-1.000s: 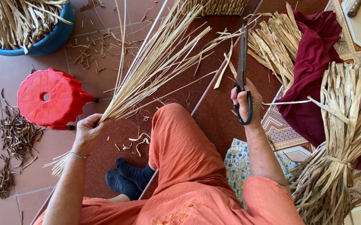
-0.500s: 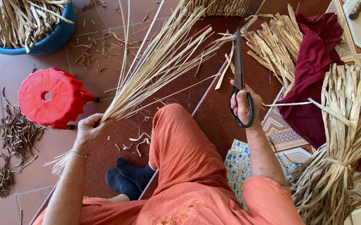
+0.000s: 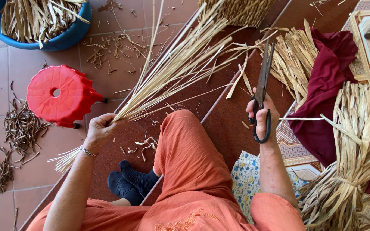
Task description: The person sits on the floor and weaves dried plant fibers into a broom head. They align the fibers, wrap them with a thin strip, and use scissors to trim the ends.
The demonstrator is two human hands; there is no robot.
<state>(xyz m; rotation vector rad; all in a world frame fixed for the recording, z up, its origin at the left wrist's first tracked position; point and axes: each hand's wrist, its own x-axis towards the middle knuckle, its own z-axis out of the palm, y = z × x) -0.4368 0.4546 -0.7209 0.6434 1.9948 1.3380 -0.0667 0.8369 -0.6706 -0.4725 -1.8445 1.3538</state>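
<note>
1. Head view: the straw bundle [image 3: 174, 70] is gripped near its lower end by the left hand [image 3: 99, 130], fist clenched around the stalks. The bundle fans up and to the right over the dark mat [image 3: 232, 115], and its short cut ends stick out below the fist toward the tiled floor [image 3: 108, 72].
2. The right hand [image 3: 262, 115] grasps the scissors [image 3: 262, 92] — fingers through the dark handle loops, blades pointing up with the tips at the outer straws. The blades look nearly together.
3. Between the two arms lies a knee in orange cloth [image 3: 189, 154], with feet in dark socks [image 3: 131, 184] just beside it on the mat.
4. A red stool [image 3: 61, 96] lies tipped just left of the left hand, and a blue tub [image 3: 65, 38] filled with straw sits at the top left.
5. To the right — a maroon cloth [image 3: 328, 85] lies between loose straw and a tied sheaf [image 3: 356, 149] of broader strips.
6. Dry scraps [image 3: 20, 128] litter the tiles at the left.
</note>
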